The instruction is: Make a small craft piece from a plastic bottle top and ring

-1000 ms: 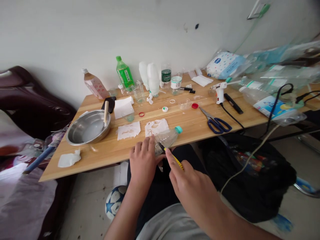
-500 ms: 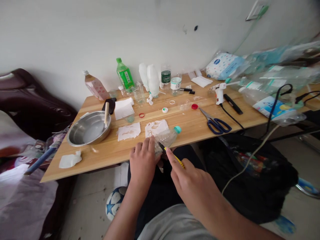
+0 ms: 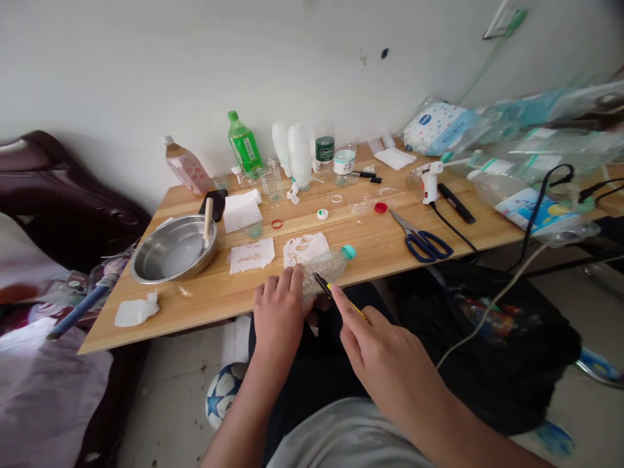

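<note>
My left hand (image 3: 279, 313) is wrapped round the lower end of a clear plastic bottle (image 3: 325, 266) with a teal cap, which lies on its side at the near edge of the wooden table (image 3: 214, 294). My right hand (image 3: 385, 354) grips a yellow-handled utility knife (image 3: 336, 296). Its dark tip rests against the bottle's side, just right of my left fingers. The bottle's base is hidden under my left hand.
On the table stand a steel bowl (image 3: 171, 250) with a brush, stained paper pieces (image 3: 251, 255), blue scissors (image 3: 423, 242), a glue gun (image 3: 429, 179), several bottles (image 3: 244, 144) by the wall, and loose caps. Plastic bags (image 3: 526, 156) and cables lie right. A ball (image 3: 225, 393) sits on the floor.
My right hand and the knife have slid slightly to the right along the bottle. My left hand and the bottle have stayed put.
</note>
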Demonstrator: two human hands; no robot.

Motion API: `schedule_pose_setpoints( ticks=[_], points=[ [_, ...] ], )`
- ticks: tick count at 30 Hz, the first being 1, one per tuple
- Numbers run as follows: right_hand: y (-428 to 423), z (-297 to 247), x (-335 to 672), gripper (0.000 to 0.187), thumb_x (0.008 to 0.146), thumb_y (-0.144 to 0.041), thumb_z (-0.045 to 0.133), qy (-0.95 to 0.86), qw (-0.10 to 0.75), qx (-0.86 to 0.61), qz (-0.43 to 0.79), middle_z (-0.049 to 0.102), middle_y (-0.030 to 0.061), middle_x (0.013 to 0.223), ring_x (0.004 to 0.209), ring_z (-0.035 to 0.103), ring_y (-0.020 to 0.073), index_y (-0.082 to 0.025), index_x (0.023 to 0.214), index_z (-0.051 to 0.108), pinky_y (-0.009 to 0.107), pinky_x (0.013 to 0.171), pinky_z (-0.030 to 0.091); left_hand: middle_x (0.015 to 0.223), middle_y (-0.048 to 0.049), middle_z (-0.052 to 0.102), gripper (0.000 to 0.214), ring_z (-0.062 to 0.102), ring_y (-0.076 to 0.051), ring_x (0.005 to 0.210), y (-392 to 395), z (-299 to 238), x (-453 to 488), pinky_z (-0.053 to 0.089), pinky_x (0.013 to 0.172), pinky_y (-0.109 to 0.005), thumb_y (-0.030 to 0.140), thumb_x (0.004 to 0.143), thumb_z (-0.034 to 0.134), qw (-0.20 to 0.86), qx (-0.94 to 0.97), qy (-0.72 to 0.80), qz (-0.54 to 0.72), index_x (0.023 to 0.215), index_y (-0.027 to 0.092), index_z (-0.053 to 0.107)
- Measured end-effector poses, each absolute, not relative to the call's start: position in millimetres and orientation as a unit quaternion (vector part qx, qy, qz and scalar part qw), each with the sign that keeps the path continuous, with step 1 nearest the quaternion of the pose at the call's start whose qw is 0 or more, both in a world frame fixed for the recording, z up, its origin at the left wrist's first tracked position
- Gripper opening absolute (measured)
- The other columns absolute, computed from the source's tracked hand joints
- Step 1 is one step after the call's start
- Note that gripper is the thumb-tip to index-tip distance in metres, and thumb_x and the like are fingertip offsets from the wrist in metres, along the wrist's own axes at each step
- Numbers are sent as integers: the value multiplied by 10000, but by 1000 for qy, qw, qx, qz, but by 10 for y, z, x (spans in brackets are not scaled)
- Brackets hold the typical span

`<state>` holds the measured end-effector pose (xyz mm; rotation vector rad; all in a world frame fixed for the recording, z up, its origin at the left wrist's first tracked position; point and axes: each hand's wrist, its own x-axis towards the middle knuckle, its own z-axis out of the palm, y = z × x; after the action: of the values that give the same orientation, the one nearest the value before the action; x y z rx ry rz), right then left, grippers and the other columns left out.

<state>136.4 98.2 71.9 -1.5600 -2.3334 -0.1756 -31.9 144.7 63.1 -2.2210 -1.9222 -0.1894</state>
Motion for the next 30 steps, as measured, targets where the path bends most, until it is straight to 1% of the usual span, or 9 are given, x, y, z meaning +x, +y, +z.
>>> schedule_pose_setpoints(
  ticks=[7,11,17,23,25,28,30],
  points=[
    [993,769,1406,505,945,-172,448,-819,161,-549,-53,576,-4,670,443,588,158,-189,1443,528,283,431,307,1315,-92,666,579,635,-304,1050,1441,632,-320,499,827,-426,342,852,714,99,-749,-652,-63,1373,181,519],
    [1020,766,1444,476,957,-183,432,-812,171,-554,-65,580,-2,666,444,587,158,-186,1415,560,287,443,313,1310,-98,667,583,635,-303,1045,1440,626,-320,496,835,-423,341,858,709,100,-750,-651,-66,1385,186,513],
    [1001,736,1436,499,964,-183,419,-819,170,-544,-58,569,-7,667,444,586,158,-191,1454,515,290,433,313,1306,-101,664,616,628,-305,1038,1431,630,-309,497,831,-431,352,851,715,103,-750,-650,-64,1401,174,500],
    [1002,740,1436,497,951,-183,438,-817,168,-548,-63,576,-4,666,438,584,156,-194,1439,533,283,431,314,1288,-117,662,638,619,-307,1013,1405,624,-297,496,823,-437,374,882,670,113,-751,-648,-54,1442,153,459],
    [1004,744,1440,503,944,-184,453,-818,165,-548,-62,582,-6,669,441,587,152,-198,1441,529,278,434,311,1283,-117,662,641,618,-306,1017,1398,614,-295,497,824,-434,372,889,659,118,-749,-650,-53,1458,168,444],
    [1009,753,1442,508,938,-175,464,-820,157,-546,-63,589,-4,672,450,598,152,-193,1441,530,276,435,314,1289,-92,656,677,617,-302,1008,1392,614,-290,501,816,-437,352,904,639,127,-752,-645,-45,1516,255,367],
    [1017,763,1442,500,942,-175,468,-823,152,-543,-66,588,-1,673,453,603,159,-184,1438,537,283,432,322,1305,-77,646,658,616,-303,1007,1389,637,-282,505,817,-446,320,926,606,129,-755,-642,-35,1530,299,344]
  ],
)
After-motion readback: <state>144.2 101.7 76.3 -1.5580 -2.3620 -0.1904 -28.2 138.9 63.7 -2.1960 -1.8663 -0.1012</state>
